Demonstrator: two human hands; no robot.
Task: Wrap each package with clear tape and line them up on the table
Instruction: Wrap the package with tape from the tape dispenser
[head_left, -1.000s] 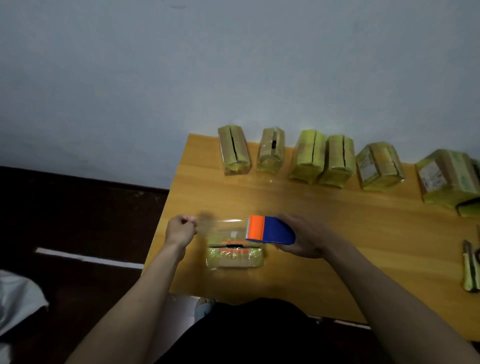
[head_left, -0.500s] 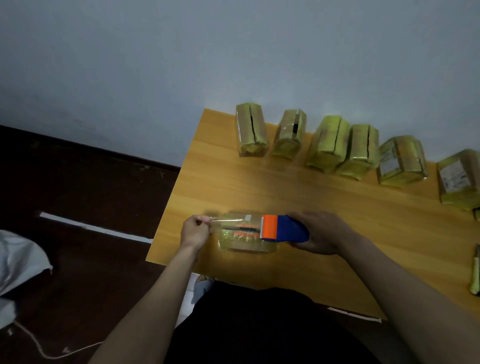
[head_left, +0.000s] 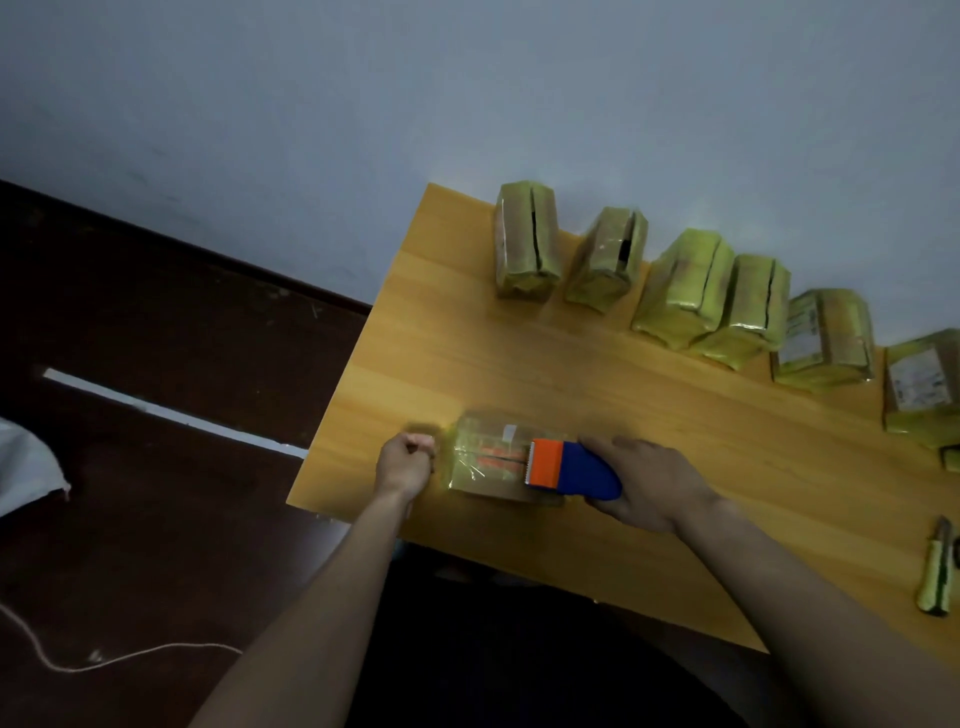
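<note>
A small package (head_left: 485, 460) with orange print lies near the front left corner of the wooden table (head_left: 597, 395). A sheet of clear tape is stretched over its top. My left hand (head_left: 407, 462) pinches the tape's free end just left of the package. My right hand (head_left: 652, 486) grips a blue tape dispenser (head_left: 571, 465) with an orange cutter head, held against the package's right side. Several yellowish wrapped packages (head_left: 685, 286) stand in a row along the far edge by the wall.
A narrow yellow-green object (head_left: 937, 574) lies near the table's right front edge. The table's left edge drops to a dark floor with a white stripe (head_left: 171, 413), a thin cord (head_left: 104, 660) and white cloth (head_left: 26, 467).
The tape, earlier held stretched above the package, has come down onto its top. Both hands dropped with it, and the dispenser moved right. The camera view has tilted.
</note>
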